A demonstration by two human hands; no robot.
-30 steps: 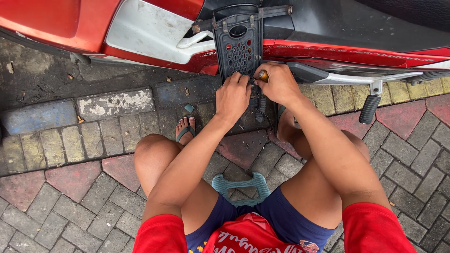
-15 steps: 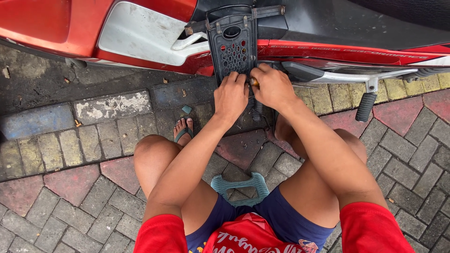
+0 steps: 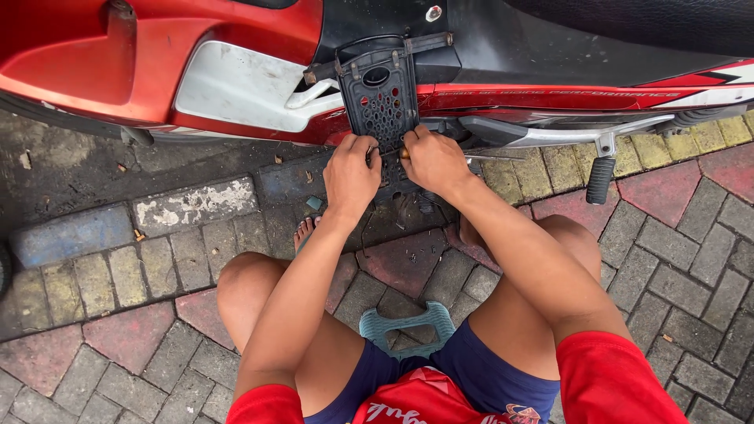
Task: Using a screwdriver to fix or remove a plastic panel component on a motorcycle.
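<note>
Black plastic cover (image 3: 382, 102) hangs against the red motorbike (image 3: 157, 71) just above your hands; your left hand (image 3: 351, 174) grips its lower edge, fingers curled; your right hand (image 3: 431, 161), nudged leftward since a second ago, pinches a small tool (image 3: 406, 154), its tip hidden.
</note>
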